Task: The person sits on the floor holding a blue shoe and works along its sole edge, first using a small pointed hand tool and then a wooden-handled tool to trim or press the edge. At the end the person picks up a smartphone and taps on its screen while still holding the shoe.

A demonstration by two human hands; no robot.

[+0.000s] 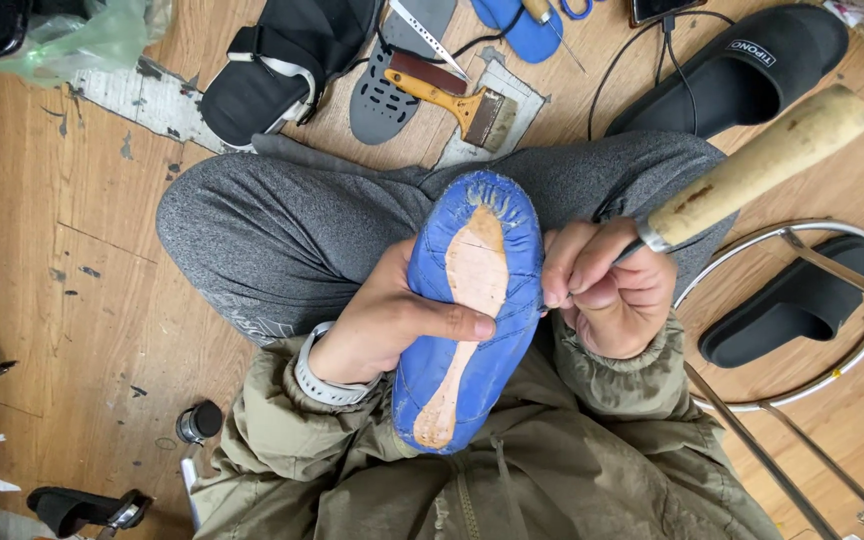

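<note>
A blue shoe upper (pixel 497 330) lies sole-side up on my lap, with a tan insole strip (pixel 474 275) down its middle. My left hand (pixel 382 320) grips the shoe from the left, thumb pressed across the insole. My right hand (pixel 607 290) is closed around a wooden-handled awl (pixel 762 165), its handle angled up to the right. The metal tip meets the shoe's right edge and is hidden by my fingers.
A brush with a wooden handle (pixel 452 100) lies on a grey sole (pixel 392 70) ahead. Black sandals (pixel 282 60) and black slides (pixel 742 70) (pixel 797 300) sit on the wooden floor. A chrome stool frame (pixel 822 400) stands at right. A small dark jar (pixel 199 421) sits at left.
</note>
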